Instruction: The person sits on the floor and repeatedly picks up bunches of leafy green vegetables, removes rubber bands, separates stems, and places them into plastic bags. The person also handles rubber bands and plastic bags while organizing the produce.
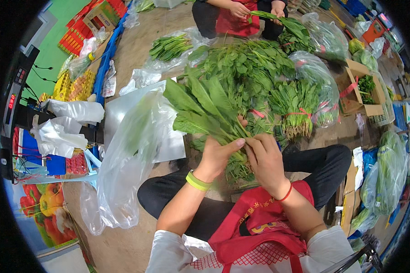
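A bunch of long-leaved greens (200, 102) is in my left hand (216, 157), which closes round the stems with its thumb on top. The broad leaves fan out up and to the left. My right hand (266, 161) pinches at the same stems, its fingertips close to my left thumb. What exactly lies between the right fingertips is too small to make out. Past my hands spreads a large heap of loose greens (248, 61). Right of it stand bundles of greens (296, 104) tied with red bands, their roots toward me.
A clear plastic bag (127, 168) lies over a pale board (171, 152) on my left. Across the heap, a co-worker's hands (239, 10) hold greens. An open cardboard box (362, 86) and bagged vegetables (387, 173) sit on the right. A scale (14, 109) stands far left.
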